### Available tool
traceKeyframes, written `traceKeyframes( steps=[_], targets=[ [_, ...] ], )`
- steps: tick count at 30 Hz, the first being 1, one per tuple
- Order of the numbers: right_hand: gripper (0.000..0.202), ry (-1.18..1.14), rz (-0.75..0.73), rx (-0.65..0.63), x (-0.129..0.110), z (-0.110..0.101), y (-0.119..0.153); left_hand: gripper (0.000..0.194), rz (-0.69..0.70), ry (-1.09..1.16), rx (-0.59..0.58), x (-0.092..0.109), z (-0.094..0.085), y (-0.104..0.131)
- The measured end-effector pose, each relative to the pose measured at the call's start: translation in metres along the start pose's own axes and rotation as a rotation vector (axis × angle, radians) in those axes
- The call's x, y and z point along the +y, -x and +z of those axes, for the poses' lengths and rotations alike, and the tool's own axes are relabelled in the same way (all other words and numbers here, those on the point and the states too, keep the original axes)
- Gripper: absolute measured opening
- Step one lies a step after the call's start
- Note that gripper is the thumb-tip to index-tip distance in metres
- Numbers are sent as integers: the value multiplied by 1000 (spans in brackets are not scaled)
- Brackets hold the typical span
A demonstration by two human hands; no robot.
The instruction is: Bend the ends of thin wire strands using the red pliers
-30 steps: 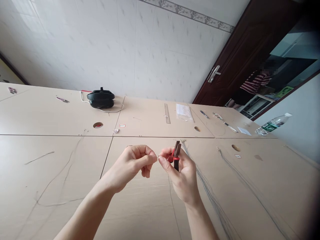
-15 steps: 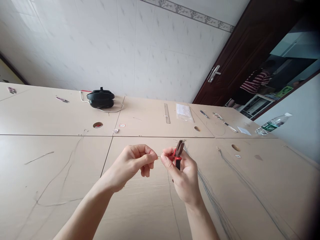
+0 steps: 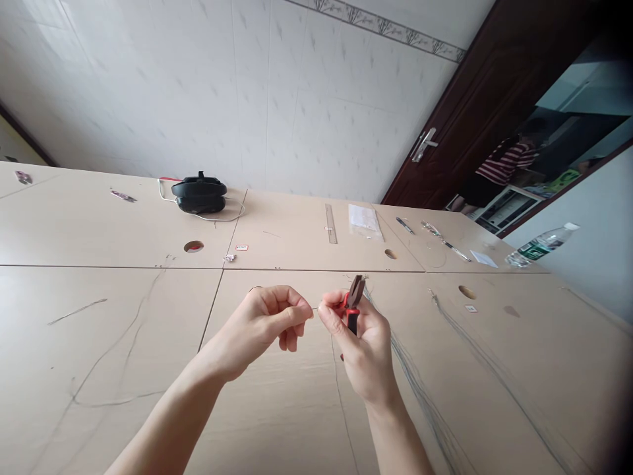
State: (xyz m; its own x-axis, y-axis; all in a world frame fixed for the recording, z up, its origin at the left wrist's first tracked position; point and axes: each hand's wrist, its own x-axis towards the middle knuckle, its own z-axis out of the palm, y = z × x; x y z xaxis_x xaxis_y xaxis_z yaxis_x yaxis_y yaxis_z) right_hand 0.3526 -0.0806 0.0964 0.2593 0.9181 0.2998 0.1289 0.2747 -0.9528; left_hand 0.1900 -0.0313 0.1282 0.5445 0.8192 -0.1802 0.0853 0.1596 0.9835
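My left hand (image 3: 277, 316) pinches one end of a short bit of thin wire (image 3: 315, 308) between thumb and forefinger. Close beside it, the thumb and a finger of my right hand (image 3: 363, 346) pinch the wire's other side. Pliers (image 3: 355, 293) with red and black handles also rest in my right hand, their dark jaws pointing up. A thin strand (image 3: 337, 382) runs down over the table below my right hand. Behind my right wrist lies a bundle of grey wires (image 3: 415, 382).
On the table (image 3: 277, 422) lie a black case (image 3: 200, 192) with a white cord, a ruler (image 3: 331, 224), a plastic bag (image 3: 364, 221), pens, loose wires and a second wire bundle (image 3: 479, 353). A bottle (image 3: 541, 245) lies at the right. A person (image 3: 504, 161) is beyond the door.
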Motion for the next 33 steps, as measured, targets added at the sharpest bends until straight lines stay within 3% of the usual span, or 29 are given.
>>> traceKeyframes(
  steps=[7,13,16,20,23,26,30,33],
  targets=[
    [8,-19,-14,-11,1,-2,0,24,23,-46,14,-2,-3,-1],
    [4,-23,-16,9,3,-3,-2,33,101,-238,326,-1,-7,3],
    [4,-26,-13,4,3,-3,-2,34,131,-253,341,0,-8,5],
    [6,-12,-14,58,3,-11,-3,39,186,-391,210,-19,-11,-18],
    [7,11,-35,121,4,-22,-6,49,354,-770,-10,-56,-4,-54],
    [7,30,-55,139,5,-32,-12,42,432,-886,-257,-98,13,-82],
    [7,49,-55,127,6,-38,-16,61,483,-967,-553,-138,31,-82],
    [8,51,-51,125,6,-37,-16,65,512,-1024,-622,-152,37,-74]
  ],
)
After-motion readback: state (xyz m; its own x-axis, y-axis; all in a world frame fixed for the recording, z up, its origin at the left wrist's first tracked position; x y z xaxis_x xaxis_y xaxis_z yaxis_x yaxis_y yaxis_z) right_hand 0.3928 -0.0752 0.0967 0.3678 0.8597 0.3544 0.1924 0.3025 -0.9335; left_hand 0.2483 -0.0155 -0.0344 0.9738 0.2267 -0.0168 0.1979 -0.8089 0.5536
